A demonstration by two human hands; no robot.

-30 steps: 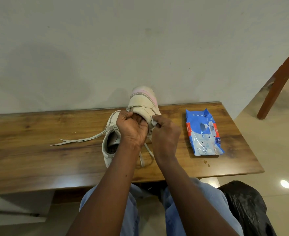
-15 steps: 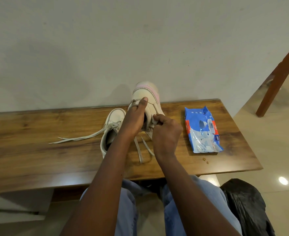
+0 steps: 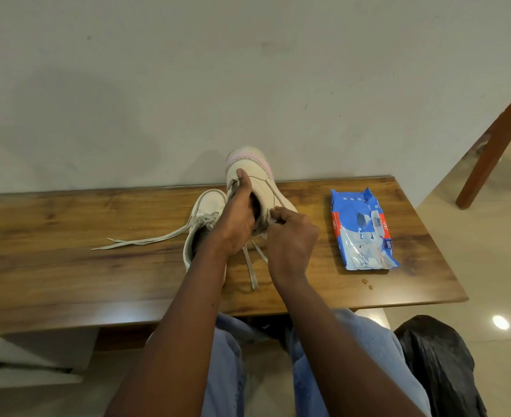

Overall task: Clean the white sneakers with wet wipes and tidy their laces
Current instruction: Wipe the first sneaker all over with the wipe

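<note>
My left hand [image 3: 236,219] grips a white sneaker [image 3: 252,173] with a pink sole, held tilted up above the wooden table [image 3: 67,266], thumb on its side and fingers inside the opening. My right hand [image 3: 291,240] is closed on a small white wet wipe [image 3: 273,218] pressed against that sneaker's side. Two loose lace ends [image 3: 251,270] hang from it onto the table. The second white sneaker [image 3: 207,207] lies on the table just left, partly hidden by my left forearm, its laces [image 3: 139,242] trailing left.
A blue wet wipes pack [image 3: 362,230] lies on the table's right part. Behind the table is a plain wall. A wooden chair leg [image 3: 495,145] stands at the right. A black plastic bag [image 3: 437,362] sits on the floor beside my right knee.
My left hand shifted from clutching the raised sneaker's collar to reaching its thumb up along the side. The sneaker rose slightly. My right hand stayed at its side with the wipe.
</note>
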